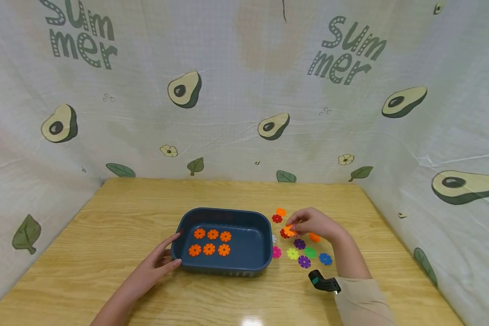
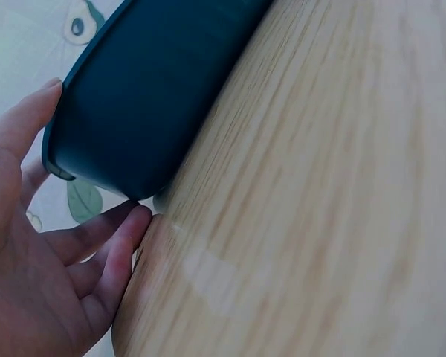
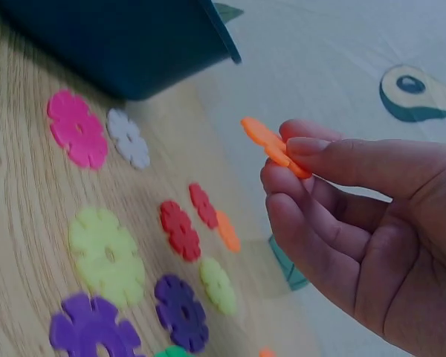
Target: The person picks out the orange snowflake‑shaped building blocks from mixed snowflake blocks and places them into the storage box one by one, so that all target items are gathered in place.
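Observation:
My left hand [image 1: 152, 267] holds the left end of a dark blue plastic bin [image 1: 228, 215], thumb and a finger at its rim. In the left wrist view, other curled fingers touch the bin's [image 2: 141, 97] lower corner. Inside the bin, several orange notched flower-shaped discs [image 1: 209, 249] lie flat in two rows. My right hand [image 1: 311, 222] pinches an orange disc [image 3: 260, 134] between thumb and fingers, above loose discs right of the bin. Below it lie red discs [image 3: 180, 230], a purple disc [image 3: 182, 312] and a yellow disc [image 3: 106, 256].
Also loose on the wooden table [image 1: 138, 203] are pink [image 1: 276, 252], white [image 3: 128, 138], green [image 1: 310, 252] and blue [image 1: 325, 259] discs. Orange discs lie at the back [image 1: 281, 212] and by the right wrist [image 1: 314, 237]. A printed cloth [image 1: 228, 149] surrounds the table.

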`<state>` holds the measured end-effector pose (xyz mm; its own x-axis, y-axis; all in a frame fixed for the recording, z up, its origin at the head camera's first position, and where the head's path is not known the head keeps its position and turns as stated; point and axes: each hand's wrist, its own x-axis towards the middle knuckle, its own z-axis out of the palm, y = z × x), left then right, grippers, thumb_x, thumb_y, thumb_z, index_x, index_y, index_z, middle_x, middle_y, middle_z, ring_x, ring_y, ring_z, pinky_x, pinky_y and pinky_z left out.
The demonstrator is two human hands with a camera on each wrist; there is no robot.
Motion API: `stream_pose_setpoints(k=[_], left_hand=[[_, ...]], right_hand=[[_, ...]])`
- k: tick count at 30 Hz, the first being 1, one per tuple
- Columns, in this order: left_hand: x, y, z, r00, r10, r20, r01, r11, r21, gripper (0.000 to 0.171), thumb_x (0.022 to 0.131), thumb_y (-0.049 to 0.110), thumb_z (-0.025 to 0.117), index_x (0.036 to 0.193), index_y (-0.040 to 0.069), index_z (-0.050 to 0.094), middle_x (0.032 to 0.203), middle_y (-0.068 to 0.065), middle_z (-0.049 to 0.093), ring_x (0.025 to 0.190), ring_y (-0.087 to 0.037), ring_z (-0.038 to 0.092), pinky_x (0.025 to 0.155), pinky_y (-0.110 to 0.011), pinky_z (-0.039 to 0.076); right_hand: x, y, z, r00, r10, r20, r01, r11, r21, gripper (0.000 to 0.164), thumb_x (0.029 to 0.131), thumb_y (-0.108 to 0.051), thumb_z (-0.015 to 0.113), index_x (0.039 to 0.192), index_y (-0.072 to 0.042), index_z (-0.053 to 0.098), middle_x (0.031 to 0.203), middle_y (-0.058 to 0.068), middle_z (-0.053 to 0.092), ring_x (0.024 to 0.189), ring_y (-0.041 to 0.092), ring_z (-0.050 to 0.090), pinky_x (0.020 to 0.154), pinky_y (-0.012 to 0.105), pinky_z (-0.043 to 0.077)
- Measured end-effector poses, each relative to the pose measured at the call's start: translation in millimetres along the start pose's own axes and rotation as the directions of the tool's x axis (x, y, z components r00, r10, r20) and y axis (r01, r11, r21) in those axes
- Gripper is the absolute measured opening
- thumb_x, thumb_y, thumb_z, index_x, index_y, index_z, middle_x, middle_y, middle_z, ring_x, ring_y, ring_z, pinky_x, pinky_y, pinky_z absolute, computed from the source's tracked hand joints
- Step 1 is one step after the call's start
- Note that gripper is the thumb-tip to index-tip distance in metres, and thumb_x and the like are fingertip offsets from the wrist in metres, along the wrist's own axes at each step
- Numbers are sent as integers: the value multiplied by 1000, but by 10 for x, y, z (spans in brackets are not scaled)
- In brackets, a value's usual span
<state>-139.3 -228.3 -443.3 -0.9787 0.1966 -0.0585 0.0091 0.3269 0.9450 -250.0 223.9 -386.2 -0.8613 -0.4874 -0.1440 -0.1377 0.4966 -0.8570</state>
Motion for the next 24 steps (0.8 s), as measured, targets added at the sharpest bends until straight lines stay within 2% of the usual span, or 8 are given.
stream_pose_setpoints(k=[7, 11, 14, 19, 24], left_hand=[[2, 6, 6, 1000, -14, -2, 14, 1000, -3, 67, 95, 19, 65, 153, 20, 31, 138, -25, 45, 119, -37, 54, 84, -30, 49], [12, 7, 3, 1000, -14, -5, 14, 1000, 1, 67, 95, 20, 65, 153, 21, 32, 138, -24, 46, 119, -36, 54, 84, -30, 49], [16, 5, 1, 1000, -10, 0, 10, 1000, -1, 67, 95, 20, 65, 153, 21, 31, 139, -24, 45, 119, -36, 54, 84, -30, 49], [15, 5, -9, 1000, 3, 8, -3, 1000, 4, 67, 95, 20, 65, 153, 21, 31, 140, -25, 44, 119, -37, 54, 85, -30, 49], [7, 8, -29, 999, 25, 27, -25, 1000, -7, 67, 96, 18, 64, 154, 16, 29, 139, -27, 44, 118, -36, 54, 83, -29, 49]], right_hand=[[121, -146, 93, 999, -22, 46, 18, 997, 72, 15, 93, 0, 60, 105, 8, 67, 85, 15, 67, 76, 39, 66, 77, 51, 53], [180, -284, 148, 996, -41, 77, 36, 997, 74, 17, 93, -2, 61, 107, 7, 66, 84, 15, 68, 76, 44, 64, 76, 57, 51], [237, -379, 202, 994, -61, 92, 54, 996, 67, 17, 93, -2, 62, 107, 6, 67, 86, 14, 69, 76, 41, 66, 75, 54, 53], [359, -475, 316, 988, -96, 119, 88, 994, 71, 15, 92, -1, 64, 105, 6, 69, 90, 14, 71, 74, 29, 69, 74, 43, 56], [453, -542, 412, 986, -96, 139, 88, 994, 59, 14, 92, -1, 65, 103, 4, 70, 88, 13, 70, 72, 27, 69, 73, 45, 56]])
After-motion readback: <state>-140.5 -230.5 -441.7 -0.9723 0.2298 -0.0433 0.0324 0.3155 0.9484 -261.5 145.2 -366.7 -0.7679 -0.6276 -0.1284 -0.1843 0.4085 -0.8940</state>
